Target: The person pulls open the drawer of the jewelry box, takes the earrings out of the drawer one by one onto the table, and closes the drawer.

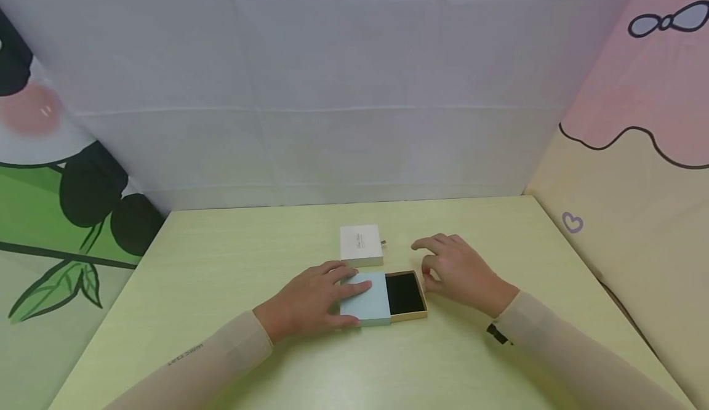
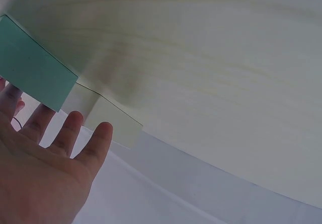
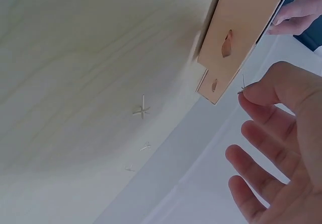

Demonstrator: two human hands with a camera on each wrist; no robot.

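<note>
A light-blue slide box (image 1: 379, 302) lies on the table, its drawer (image 1: 405, 296) pulled out to the right, showing a black inside. My left hand (image 1: 312, 299) rests on the blue cover with fingers spread; in the left wrist view the cover (image 2: 35, 65) overlaps two fingers. Just right of the drawer is my right hand (image 1: 456, 271). In the right wrist view its thumb and forefinger pinch a tiny piece with a thin pin (image 3: 242, 89); its kind I cannot tell. The drawer's tan end (image 3: 236, 38) has an oval slot and faces that hand.
Behind the blue box stands a white box (image 1: 361, 245) with small print and a pull tab on its right side. Several tiny cross-shaped pieces (image 3: 142, 112) lie on the pale table (image 1: 266, 231). Cloth walls enclose the table at the back and both sides.
</note>
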